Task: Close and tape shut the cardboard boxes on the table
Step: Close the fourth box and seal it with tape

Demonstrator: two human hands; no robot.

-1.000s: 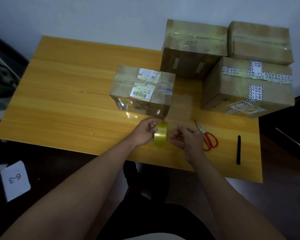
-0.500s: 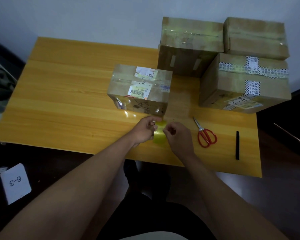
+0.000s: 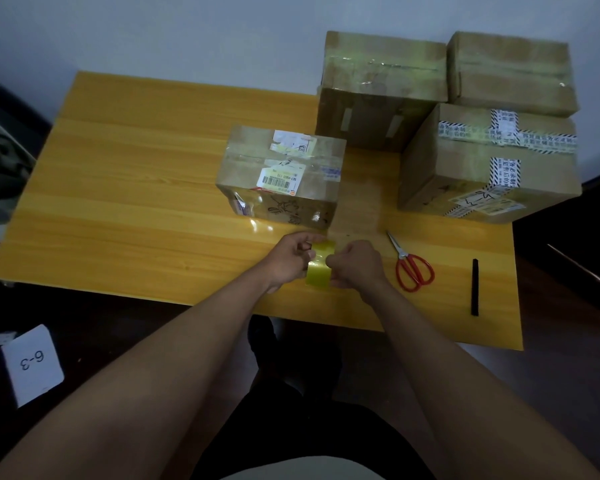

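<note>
- I see my left hand (image 3: 293,258) curled round a yellowish roll of tape (image 3: 320,264), held just above the near part of the worktop (image 3: 136,202).
- My right hand (image 3: 355,266) sits tight against the roll's other side, fingers curled in on it (whether they pinch a loose end I cannot tell).
- The roll stands on edge between the hands, its broad band facing up toward me and its axis running roughly left to right.
- Just beyond the hands lies the nearest box (image 3: 284,178), flaps down, glossy tape over its top, a barcode label on it; its long axis runs left to right.
- Behind it, at the wall, a taller box (image 3: 378,88) stands closed with clear tape along the top seam.
- To the right, a box with printed black-and-white tape (image 3: 489,164) sits tilted, and a fourth box (image 3: 510,71) lies behind it.
- Red-handled scissors (image 3: 411,265) lie right of my right hand, blades pointing away and slightly left.
- A thin black stick (image 3: 475,287) lies further right, lengthwise front to back.
- A white card marked 6-3 (image 3: 33,365) lies on the floor, lower left.
</note>
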